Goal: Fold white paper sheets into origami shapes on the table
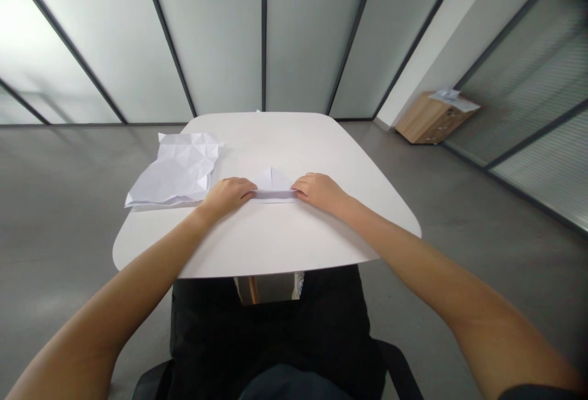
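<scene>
A folded sheet of white paper [274,183] lies on the white table in front of me, its top coming to a low peak and its near edge turned up in a straight band. My left hand [232,193] grips the left end of that band, fingers pressed together. At the right end, my right hand [316,190] pinches the same band between thumb and fingers. Both hands rest close to the tabletop. The fingertips partly hide the ends of the paper.
Creased white sheets [179,170] lie piled on the left of the table [294,247], slightly past its edge. A wooden cabinet [434,119] with papers on top stands by the wall at far right. Frosted glass panels [225,32] rise behind the table.
</scene>
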`<state>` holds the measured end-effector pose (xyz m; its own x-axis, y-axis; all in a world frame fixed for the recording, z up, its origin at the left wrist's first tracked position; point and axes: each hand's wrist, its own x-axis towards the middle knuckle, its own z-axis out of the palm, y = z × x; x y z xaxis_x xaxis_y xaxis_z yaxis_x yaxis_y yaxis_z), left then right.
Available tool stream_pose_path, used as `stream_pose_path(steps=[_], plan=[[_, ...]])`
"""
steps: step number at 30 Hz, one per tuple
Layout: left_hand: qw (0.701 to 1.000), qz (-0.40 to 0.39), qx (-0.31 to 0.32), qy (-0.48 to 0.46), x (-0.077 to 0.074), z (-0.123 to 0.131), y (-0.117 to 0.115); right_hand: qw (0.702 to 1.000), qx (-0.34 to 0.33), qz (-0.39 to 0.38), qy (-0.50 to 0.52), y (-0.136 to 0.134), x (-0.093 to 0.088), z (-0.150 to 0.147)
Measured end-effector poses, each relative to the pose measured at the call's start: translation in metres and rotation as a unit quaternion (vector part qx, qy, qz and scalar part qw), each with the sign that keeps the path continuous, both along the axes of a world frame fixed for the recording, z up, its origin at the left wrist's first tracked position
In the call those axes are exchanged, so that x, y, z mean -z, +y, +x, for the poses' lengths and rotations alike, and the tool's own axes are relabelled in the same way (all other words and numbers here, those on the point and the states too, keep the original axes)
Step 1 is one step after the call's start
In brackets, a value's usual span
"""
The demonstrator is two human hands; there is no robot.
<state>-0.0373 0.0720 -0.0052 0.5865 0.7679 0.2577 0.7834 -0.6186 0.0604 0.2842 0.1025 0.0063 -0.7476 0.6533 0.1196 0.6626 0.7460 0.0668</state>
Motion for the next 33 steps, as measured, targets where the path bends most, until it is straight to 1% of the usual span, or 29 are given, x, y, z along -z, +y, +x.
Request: stream_pose_path(steps=[6, 10, 13, 17, 19, 23, 28, 30, 33], plan=[[0.999, 0.014, -0.012, 0.037, -0.001, 0.001, 0.002, 0.999, 0.014, 0.026, -0.036, -0.002, -0.003, -0.004], [0.999, 0.021, -0.017, 0.033, -0.001, 0.003, 0.005, 0.998, 0.035, 0.023, -0.044, -0.003, -0.007, -0.007], [1.0, 0.013, -0.018, 0.004, 0.0, 0.003, 0.006, 0.998, 0.05, 0.01, -0.045, -0.002, -0.011, -0.008], [0.998, -0.027, -0.036, -0.053, 0.0, 0.003, 0.009, 0.997, 0.063, -0.012, -0.039, 0.003, -0.014, -0.008], [0.995, -0.048, -0.047, -0.068, -0.001, 0.002, 0.013, 0.997, 0.068, -0.025, -0.033, 0.007, -0.016, -0.008], [0.993, -0.077, -0.065, -0.061, -0.003, 0.0, 0.02, 0.995, 0.086, -0.049, -0.027, 0.013, -0.021, -0.009], [0.995, -0.066, -0.041, -0.056, -0.005, -0.001, 0.019, 0.986, 0.139, -0.096, 0.004, 0.017, -0.028, -0.01], [0.997, -0.057, -0.038, -0.042, -0.007, 0.002, 0.016, 0.984, 0.142, -0.108, 0.014, 0.019, -0.029, -0.009], [0.997, -0.051, -0.056, -0.007, -0.013, 0.01, 0.014, 0.985, 0.129, -0.112, 0.02, 0.023, -0.027, -0.008]])
